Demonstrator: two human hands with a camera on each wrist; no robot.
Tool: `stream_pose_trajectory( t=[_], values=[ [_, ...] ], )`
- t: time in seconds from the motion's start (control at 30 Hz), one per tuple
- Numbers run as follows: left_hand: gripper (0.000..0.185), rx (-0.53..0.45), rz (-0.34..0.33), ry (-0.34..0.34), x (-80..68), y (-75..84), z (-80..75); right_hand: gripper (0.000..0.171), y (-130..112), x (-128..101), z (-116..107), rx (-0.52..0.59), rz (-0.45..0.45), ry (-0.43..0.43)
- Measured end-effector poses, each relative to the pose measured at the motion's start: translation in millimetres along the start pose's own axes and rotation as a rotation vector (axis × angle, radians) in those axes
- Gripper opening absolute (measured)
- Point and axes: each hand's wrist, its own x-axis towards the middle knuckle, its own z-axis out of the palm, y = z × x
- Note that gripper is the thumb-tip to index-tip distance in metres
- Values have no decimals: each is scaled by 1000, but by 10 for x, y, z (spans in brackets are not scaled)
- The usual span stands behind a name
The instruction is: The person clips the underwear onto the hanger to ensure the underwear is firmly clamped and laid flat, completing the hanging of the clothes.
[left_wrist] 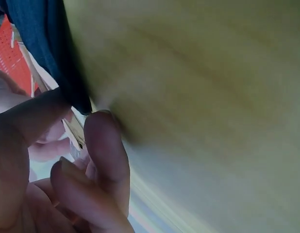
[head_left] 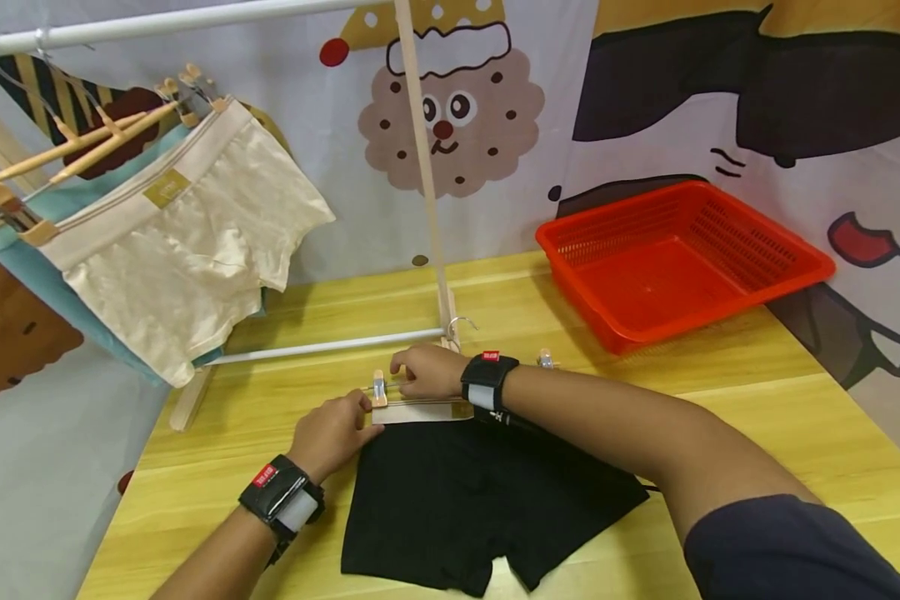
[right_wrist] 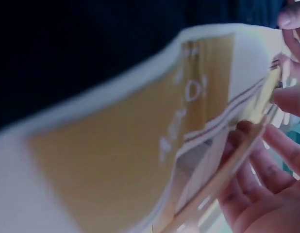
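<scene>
A pair of black boxer briefs (head_left: 450, 492) lies flat on the table, its pale waistband (head_left: 412, 413) toward the back. My left hand (head_left: 332, 433) pinches the waistband's left corner between thumb and fingers. Over the waistband, my right hand (head_left: 431, 372) holds a wooden clip hanger (right_wrist: 201, 199), fingers curled about its bar beside the left clip (head_left: 378, 390). That clip sits at the waistband's left end. Behind my right wrist stands the hanger's right clip (head_left: 546, 358). A tan label (right_wrist: 135, 170) shows on the waistband in the right wrist view.
At the left, cream boxer briefs (head_left: 195, 225) and a teal pair (head_left: 26, 258) hang by clips from a rack with a white rail (head_left: 195, 21). A red basket (head_left: 622, 333) stands at the back right. The rack's lower bar (head_left: 330, 346) crosses behind my hands.
</scene>
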Motion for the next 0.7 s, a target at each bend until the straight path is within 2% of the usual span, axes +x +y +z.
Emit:
stream_pose_trajectory(
  t=[0.13,0.27,0.43,0.53,0.7],
  values=[
    [49,-14,11,-4,11,2,-8,37,11,100,38,-11,-13,-31],
    [47,-39,13,-14,16,1,-19,38,36,172,64,26,-17,-38],
    [43,-55,3,-18,19,1,-27,34,55,226,61,112,25,-47],
    [42,-56,7,-9,20,0,-25,32,45,248,51,118,54,-35],
    [37,-79,21,4,23,6,2,48,50,293,48,136,105,-50]
  ],
)
